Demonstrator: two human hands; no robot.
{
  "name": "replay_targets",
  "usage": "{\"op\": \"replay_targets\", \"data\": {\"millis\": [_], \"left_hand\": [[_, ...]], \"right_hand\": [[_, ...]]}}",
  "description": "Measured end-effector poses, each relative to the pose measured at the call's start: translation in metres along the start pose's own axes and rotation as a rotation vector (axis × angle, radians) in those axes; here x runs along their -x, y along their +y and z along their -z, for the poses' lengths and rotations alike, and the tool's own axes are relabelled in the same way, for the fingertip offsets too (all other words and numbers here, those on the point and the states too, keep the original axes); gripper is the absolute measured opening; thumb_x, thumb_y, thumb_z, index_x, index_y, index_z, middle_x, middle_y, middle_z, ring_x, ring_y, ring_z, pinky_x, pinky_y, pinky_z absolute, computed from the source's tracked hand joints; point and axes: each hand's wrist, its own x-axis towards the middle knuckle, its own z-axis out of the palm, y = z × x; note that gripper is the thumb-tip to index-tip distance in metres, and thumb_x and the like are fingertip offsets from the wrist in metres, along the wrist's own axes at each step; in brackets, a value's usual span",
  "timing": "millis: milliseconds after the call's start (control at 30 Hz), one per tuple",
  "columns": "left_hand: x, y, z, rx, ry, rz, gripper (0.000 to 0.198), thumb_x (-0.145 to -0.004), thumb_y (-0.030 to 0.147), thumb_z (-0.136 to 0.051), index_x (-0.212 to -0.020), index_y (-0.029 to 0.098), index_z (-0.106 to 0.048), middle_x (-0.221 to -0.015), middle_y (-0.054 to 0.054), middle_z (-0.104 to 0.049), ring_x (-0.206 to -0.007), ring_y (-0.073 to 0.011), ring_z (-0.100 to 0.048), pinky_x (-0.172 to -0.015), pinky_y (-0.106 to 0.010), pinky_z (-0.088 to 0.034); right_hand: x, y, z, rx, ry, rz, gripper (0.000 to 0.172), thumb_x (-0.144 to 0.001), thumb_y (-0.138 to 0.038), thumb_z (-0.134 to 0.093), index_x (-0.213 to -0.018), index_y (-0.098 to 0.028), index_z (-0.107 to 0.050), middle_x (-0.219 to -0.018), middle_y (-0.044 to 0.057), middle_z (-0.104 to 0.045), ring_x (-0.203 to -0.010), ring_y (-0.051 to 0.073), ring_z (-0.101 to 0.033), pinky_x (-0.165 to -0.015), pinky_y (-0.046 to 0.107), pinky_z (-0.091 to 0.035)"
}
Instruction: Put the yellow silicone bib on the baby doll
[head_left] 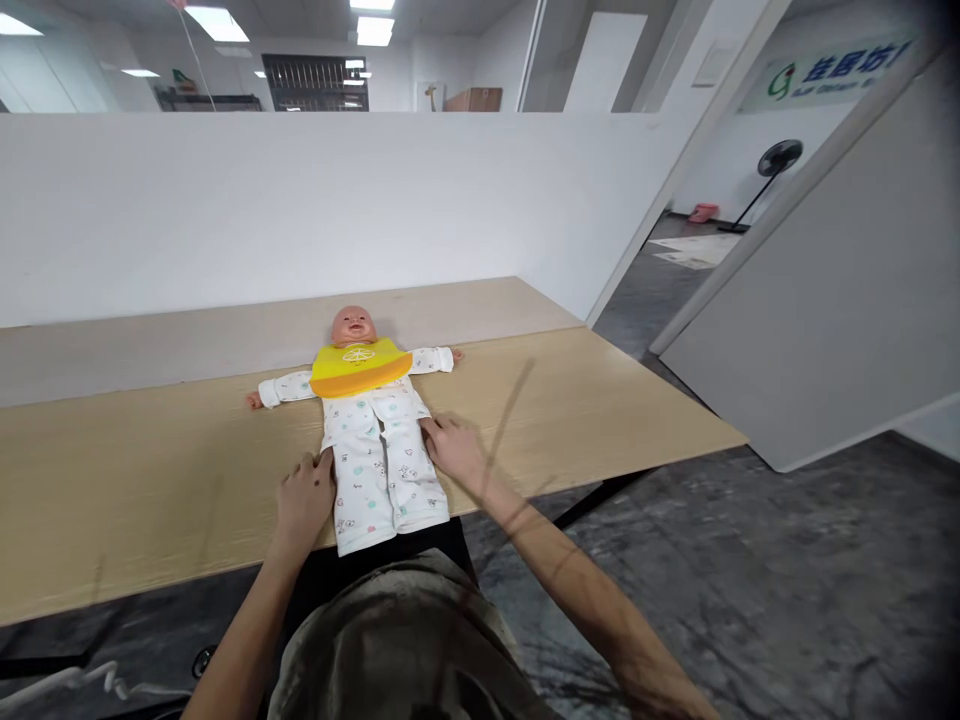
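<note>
A baby doll [352, 326] lies on its back on the table, head toward the wall and arms spread out. Over its chest is a yellow bib [361, 372] with an orange lower pocket. Below that shows a white patterned top [375, 408], and white patterned trousers [363, 492] hang slightly over the near edge. My left hand [304, 500] is closed at the doll's left-of-view hip, fingertips on the top's hem. On the opposite hip my right hand [454, 452] pinches the hem's other corner. The fingertips are partly hidden by cloth.
The wooden table [585, 400] runs along a white partition [300, 200] with glass above. A grey panel [825, 280] stands at the right beside a doorway. Beyond it are a standing fan [780, 158] and a pink bin [703, 213].
</note>
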Motion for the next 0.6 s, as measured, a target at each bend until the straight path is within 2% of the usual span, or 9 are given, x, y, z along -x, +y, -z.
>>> {"op": "replay_targets", "data": {"millis": [100, 200, 367, 500, 600], "left_hand": [[-0.003, 0.003, 0.005, -0.026, -0.022, 0.022, 0.045, -0.102, 0.022, -0.029, -0.127, 0.014, -0.066, -0.109, -0.019, -0.063, -0.091, -0.0319, -0.067, -0.07, -0.039, -0.05], [-0.005, 0.001, 0.005, -0.009, -0.013, 0.059, 0.046, -0.104, 0.03, -0.029, -0.124, 0.017, -0.068, -0.111, -0.019, -0.062, -0.097, -0.0343, -0.065, -0.071, -0.04, -0.05], [-0.009, 0.0, 0.005, 0.007, -0.012, 0.091, 0.044, -0.105, 0.033, -0.032, -0.117, 0.018, -0.072, -0.113, -0.018, -0.062, -0.102, -0.0321, -0.063, -0.072, -0.036, -0.048], [-0.007, 0.001, 0.005, -0.018, 0.022, 0.12, 0.044, -0.105, 0.034, -0.033, -0.117, 0.018, -0.072, -0.112, -0.017, -0.063, -0.101, -0.0314, -0.063, -0.072, -0.035, -0.047], [-0.005, 0.003, 0.006, -0.025, 0.041, 0.143, 0.044, -0.105, 0.034, -0.033, -0.117, 0.017, -0.071, -0.112, -0.017, -0.064, -0.1, -0.0313, -0.063, -0.073, -0.036, -0.047]], "right_hand": [[0.0, -0.006, -0.002, 0.056, -0.006, 0.002, 0.037, -0.1, -0.012, -0.044, -0.132, -0.012, -0.063, -0.119, 0.019, -0.065, -0.094, 0.025, -0.068, -0.076, 0.032, -0.049], [-0.006, -0.006, -0.004, 0.091, -0.059, -0.007, 0.039, -0.1, -0.014, -0.043, -0.134, -0.014, -0.062, -0.124, 0.02, -0.062, -0.096, 0.027, -0.068, -0.077, 0.035, -0.053], [-0.014, -0.003, -0.005, 0.123, -0.12, -0.042, 0.039, -0.101, -0.021, -0.038, -0.131, -0.017, -0.063, -0.123, 0.017, -0.063, -0.104, 0.03, -0.067, -0.082, 0.041, -0.057], [-0.013, -0.003, -0.007, 0.091, -0.115, -0.023, 0.04, -0.101, -0.022, -0.039, -0.134, -0.016, -0.06, -0.125, 0.016, -0.065, -0.107, 0.029, -0.066, -0.088, 0.04, -0.056], [-0.011, -0.004, -0.009, 0.063, -0.125, -0.008, 0.038, -0.099, -0.019, -0.043, -0.132, -0.014, -0.061, -0.123, 0.015, -0.067, -0.104, 0.028, -0.068, -0.086, 0.037, -0.055]]}}
